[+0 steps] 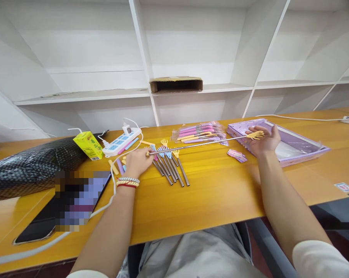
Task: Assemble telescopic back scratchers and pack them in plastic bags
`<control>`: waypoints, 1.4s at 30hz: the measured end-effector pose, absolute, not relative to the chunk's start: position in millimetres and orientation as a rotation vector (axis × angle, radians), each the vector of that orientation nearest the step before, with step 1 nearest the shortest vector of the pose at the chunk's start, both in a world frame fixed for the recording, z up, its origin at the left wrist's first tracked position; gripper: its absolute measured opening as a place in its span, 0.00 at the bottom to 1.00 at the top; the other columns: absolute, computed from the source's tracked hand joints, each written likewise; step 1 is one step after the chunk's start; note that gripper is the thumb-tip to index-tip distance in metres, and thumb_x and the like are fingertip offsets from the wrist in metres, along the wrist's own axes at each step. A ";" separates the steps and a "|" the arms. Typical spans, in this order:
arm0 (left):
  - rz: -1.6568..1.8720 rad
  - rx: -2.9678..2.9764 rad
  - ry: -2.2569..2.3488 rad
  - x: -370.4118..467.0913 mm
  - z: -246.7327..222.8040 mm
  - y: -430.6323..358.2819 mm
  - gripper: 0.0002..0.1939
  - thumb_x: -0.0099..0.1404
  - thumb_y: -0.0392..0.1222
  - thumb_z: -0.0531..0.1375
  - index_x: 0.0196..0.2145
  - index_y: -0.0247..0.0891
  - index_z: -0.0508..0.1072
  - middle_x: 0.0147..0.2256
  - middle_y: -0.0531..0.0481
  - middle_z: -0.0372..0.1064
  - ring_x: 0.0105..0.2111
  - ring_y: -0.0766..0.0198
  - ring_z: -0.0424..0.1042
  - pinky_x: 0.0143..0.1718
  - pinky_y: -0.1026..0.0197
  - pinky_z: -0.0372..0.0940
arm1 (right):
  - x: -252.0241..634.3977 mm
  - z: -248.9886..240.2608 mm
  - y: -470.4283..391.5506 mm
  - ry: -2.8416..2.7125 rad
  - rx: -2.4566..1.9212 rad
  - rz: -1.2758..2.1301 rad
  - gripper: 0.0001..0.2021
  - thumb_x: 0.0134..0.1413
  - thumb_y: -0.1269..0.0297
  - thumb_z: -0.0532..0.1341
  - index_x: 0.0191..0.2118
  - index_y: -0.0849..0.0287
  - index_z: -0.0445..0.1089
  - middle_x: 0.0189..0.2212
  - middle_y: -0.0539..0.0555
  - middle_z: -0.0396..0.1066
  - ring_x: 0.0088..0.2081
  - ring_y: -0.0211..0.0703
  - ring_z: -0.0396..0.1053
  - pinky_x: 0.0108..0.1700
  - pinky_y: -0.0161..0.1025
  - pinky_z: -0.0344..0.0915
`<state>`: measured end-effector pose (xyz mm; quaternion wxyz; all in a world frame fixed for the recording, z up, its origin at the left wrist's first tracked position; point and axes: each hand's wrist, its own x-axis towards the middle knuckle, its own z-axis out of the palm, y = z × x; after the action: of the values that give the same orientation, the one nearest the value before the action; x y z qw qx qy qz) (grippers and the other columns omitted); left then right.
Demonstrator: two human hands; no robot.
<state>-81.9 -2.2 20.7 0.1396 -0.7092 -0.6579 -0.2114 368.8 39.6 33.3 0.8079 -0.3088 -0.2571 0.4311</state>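
My left hand (138, 162), with bracelets at the wrist, is closed round the near end of an extended metal back scratcher (200, 144). The rod runs to the right above the table. Its yellow claw-shaped head (254, 135) lies at the fingers of my right hand (264, 139), which is palm up with its fingers spread and slightly curled. Beneath the rod lie several short scratchers (170, 168) with metal shafts and yellow, blue and pink heads. Coloured handle pieces (113, 167) are near my left hand. Bagged scratchers (199, 131) lie farther back.
A lilac tray (302, 159) with plastic film stands at the right, small pink cards (237, 155) beside it. At the left are a power strip (122, 142), yellow carton (88, 145), black bag (32, 162), phone (37, 227) and white cable. A cardboard box (176, 85) sits on the shelf.
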 end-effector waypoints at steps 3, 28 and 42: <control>-0.438 -2.027 -1.949 -58.5 27.5 -12.1 0.17 0.58 0.53 0.51 0.33 0.43 0.75 0.29 0.45 0.73 0.33 0.51 0.71 0.32 0.55 0.60 | 349.1 31.7 42.3 -0.657 -0.701 0.936 0.19 0.52 0.49 0.50 0.27 0.62 0.66 0.26 0.58 0.69 0.27 0.44 0.70 0.23 0.41 0.66; -0.183 -2.115 -1.963 13.3 28.5 -39.1 0.17 0.62 0.45 0.47 0.35 0.37 0.74 0.27 0.41 0.72 0.31 0.51 0.72 0.32 0.53 0.63 | 191.4 -7.7 -10.1 -1.787 -0.711 1.484 0.18 0.51 0.55 0.59 0.43 0.55 0.53 0.26 0.47 0.70 0.19 0.32 0.67 0.18 0.28 0.58; -0.639 -2.425 -1.223 -7.9 12.2 -19.0 0.17 0.67 0.48 0.47 0.44 0.45 0.72 0.28 0.51 0.69 0.29 0.65 0.67 0.29 0.61 0.56 | 215.9 8.5 1.7 -1.691 -0.669 1.417 0.11 0.48 0.60 0.61 0.35 0.59 0.61 0.15 0.42 0.61 0.14 0.30 0.58 0.18 0.30 0.54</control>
<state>-7.9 -19.0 12.2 0.1748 -0.8559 -0.4314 -0.2255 215.9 1.7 8.5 0.4061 -0.2650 -0.6703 0.5618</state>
